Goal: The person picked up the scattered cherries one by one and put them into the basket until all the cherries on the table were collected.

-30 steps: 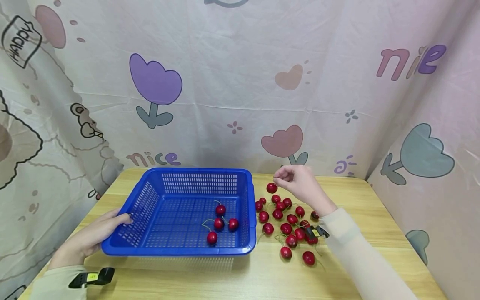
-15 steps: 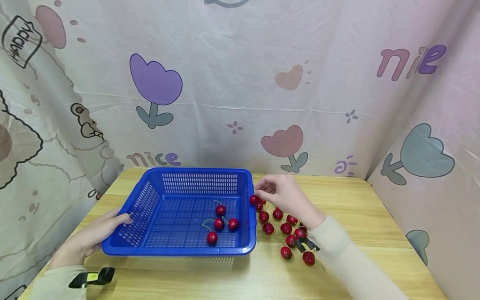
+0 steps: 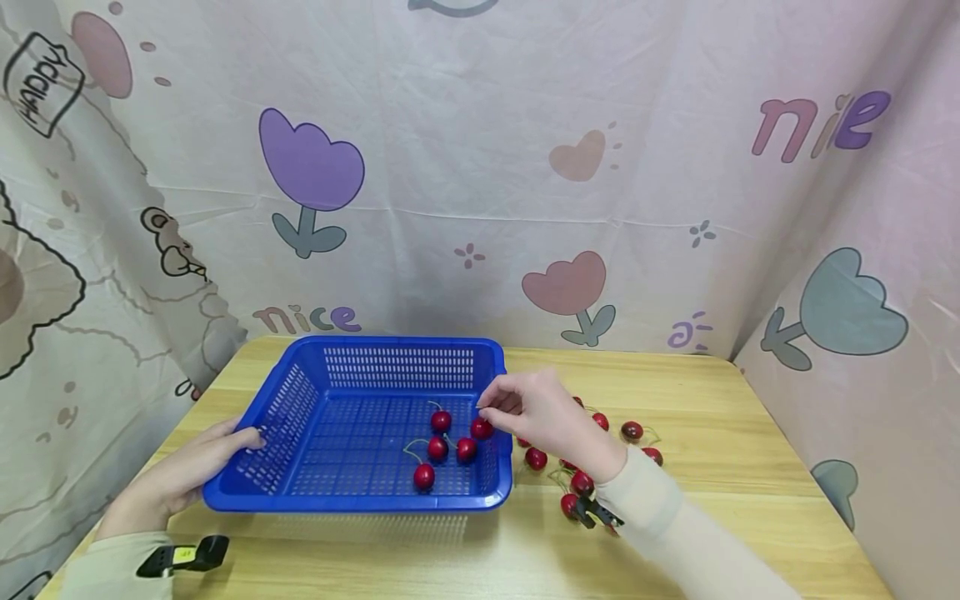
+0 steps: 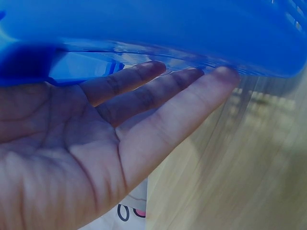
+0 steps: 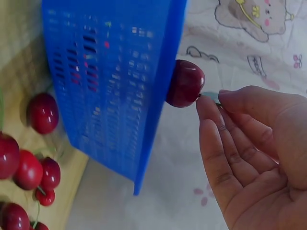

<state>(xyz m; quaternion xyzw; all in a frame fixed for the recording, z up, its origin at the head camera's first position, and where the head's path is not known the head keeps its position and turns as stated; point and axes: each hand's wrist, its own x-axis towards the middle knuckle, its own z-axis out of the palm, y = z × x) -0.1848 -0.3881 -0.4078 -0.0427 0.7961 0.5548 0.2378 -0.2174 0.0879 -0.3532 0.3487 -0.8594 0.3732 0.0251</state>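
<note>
My right hand [image 3: 528, 412] pinches a cherry [image 3: 482, 428] by its stem between thumb and forefinger. In the head view this cherry hangs just inside the right wall of the blue plastic basket [image 3: 360, 503]; in the right wrist view the held cherry [image 5: 187, 84] shows past the basket's rim. With its thumb over the left rim and fingers beneath, my left hand [image 3: 183, 467] grips the basket. The left wrist view has the left fingers [image 4: 163, 115] extended under the blue underside. Several cherries [image 3: 424, 477] with stems lie in the basket's right half.
A loose group of cherries [image 3: 536, 458] lies on the wooden table [image 3: 720, 500] right of the basket, partly hidden by my right hand and sleeve. One dark cherry [image 3: 632, 431] sits at the group's right side. A printed curtain [image 3: 450, 167] hangs behind the table.
My right hand has moved left and toward me, carrying the cherry from over the table, past the right rim, to inside the basket. My left hand and the basket stay put.
</note>
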